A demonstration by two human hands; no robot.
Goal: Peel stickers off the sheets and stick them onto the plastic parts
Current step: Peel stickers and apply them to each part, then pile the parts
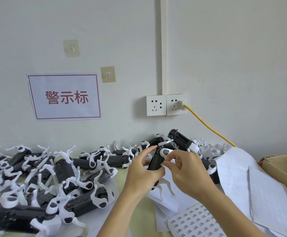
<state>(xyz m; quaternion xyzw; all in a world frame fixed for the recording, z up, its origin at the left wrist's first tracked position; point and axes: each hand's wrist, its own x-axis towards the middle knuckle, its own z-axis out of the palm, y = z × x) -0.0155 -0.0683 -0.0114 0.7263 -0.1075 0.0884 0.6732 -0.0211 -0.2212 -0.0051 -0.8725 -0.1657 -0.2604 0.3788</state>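
left hand [142,175]: fingers curled round a black-and-white plastic part [156,162], holding it up above the counter [122,173], index finger stretched toward its top
right hand [189,171]: thumb and fingers pinch a small sticker [164,164] right at the side of the held part; real contact with the part can't be told
sticker sheet [197,223]: printed labels in rows, flat on counter at bottom right, under right forearm
used sheets [238,173]: white backing papers piled to the right, some curled
parts pile [50,178]: many black parts with white arms spread over left and middle of counter, more behind the hands by the wall
cardboard box [282,166]: right edge, beside the papers
wall: red-lettered sign [65,96], double socket [165,105] with a yellow cable [207,125] plugged in
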